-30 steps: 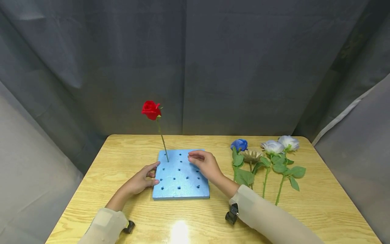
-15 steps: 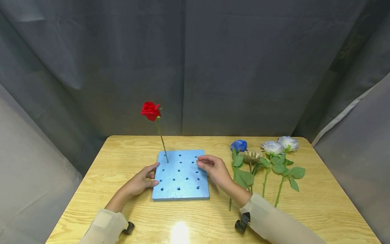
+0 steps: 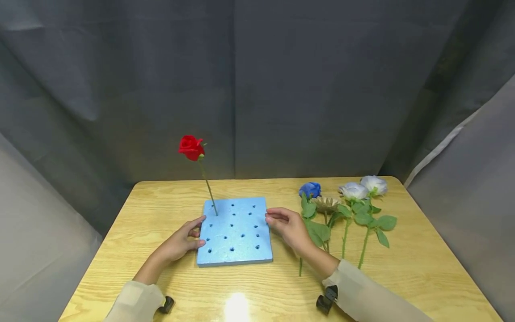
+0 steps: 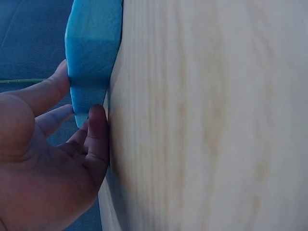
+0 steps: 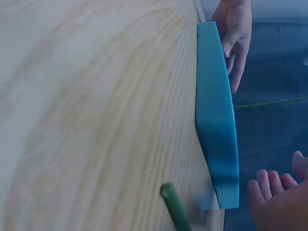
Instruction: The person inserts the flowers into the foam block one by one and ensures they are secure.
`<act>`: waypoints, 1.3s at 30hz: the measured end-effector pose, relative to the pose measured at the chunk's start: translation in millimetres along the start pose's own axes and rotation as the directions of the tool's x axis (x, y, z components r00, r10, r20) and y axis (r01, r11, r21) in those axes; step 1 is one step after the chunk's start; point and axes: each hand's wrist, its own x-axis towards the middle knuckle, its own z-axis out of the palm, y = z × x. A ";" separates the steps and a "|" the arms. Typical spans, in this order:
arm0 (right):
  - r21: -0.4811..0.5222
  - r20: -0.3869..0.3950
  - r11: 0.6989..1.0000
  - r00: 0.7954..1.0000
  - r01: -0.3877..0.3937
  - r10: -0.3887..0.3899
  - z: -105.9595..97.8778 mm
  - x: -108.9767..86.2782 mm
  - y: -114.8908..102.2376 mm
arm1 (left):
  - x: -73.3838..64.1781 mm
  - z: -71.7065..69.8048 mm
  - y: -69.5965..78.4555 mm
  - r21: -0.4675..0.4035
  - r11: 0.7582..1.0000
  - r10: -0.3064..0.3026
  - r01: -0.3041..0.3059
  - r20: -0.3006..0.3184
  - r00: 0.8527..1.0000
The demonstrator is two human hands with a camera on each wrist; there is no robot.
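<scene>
A light blue foam board [image 3: 245, 252] with several holes lies flat on the table. From a hole at its back left rises a red rose [image 3: 191, 147], its stem leaning left. My left hand [image 3: 179, 241] touches the board's left edge with thumb and fingers; in the left wrist view the thumb rests at the top edge of the foam board [image 4: 94, 53], other fingertips by its side. Beside the right edge is my right hand [image 3: 293, 232], fingers loosely bent and holding nothing. In the right wrist view that right hand [image 5: 284, 204] appears apart from the board.
Right of the board lie a blue rose [image 3: 310, 189], a beige flower [image 3: 326, 204] and two pale white-lilac roses [image 3: 354, 191] with leafy stems. A green stem end [image 5: 175, 207] shows close in the right wrist view. Grey curtains [image 3: 306, 89] stand behind the wooden table [image 3: 225, 295].
My right hand has moved right, from above the board to beside its right edge. The left hand stays at the left edge. The head view has shifted slightly.
</scene>
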 end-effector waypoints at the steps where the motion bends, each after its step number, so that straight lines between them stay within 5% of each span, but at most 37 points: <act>1: -0.005 -0.004 1.000 1.000 0.001 -0.001 -0.9 -0.5 0.1 | -0.8 -0.3 0.0 -0.002 1.000 -0.002 0.002 -0.003 1.000; 13: 0.011 -0.058 0.997 0.995 -0.081 0.081 -25.6 -13.6 2.8 | -1.3 0.3 -0.1 0.034 0.999 0.008 -0.007 -0.007 1.000; 39: -0.116 -0.089 0.985 0.989 -0.129 0.119 -62.6 -46.3 12.8 | -0.3 -0.3 1.7 0.025 1.000 0.004 -0.004 -0.004 1.000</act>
